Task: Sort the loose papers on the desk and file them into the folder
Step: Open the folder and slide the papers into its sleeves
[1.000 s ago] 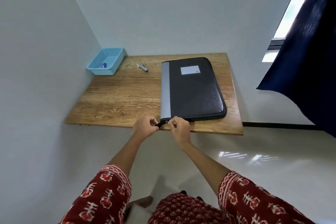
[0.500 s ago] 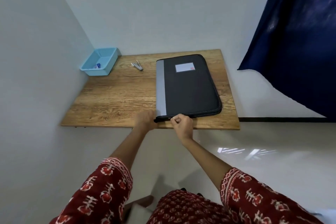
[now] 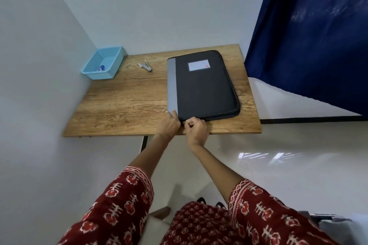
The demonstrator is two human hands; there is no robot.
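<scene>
A black zip folder (image 3: 205,87) with a grey spine strip and a white label lies closed on the right half of the wooden desk (image 3: 123,105). My left hand (image 3: 169,125) holds the folder's near-left corner, thumb on the grey strip. Just to its right, my right hand (image 3: 196,128) pinches the zip pull on the folder's near edge. No loose papers show on the desk.
A light blue plastic tray (image 3: 103,62) with a small blue item sits at the desk's far-left corner by the wall. A small metal stapler (image 3: 146,66) lies beside it. A dark blue curtain (image 3: 310,26) hangs to the right. White walls close the left and back.
My left hand has gone from pinching beside the zip to gripping the folder's corner. My right hand stays on the zip pull, a little further right along the near edge. The view has shifted right.
</scene>
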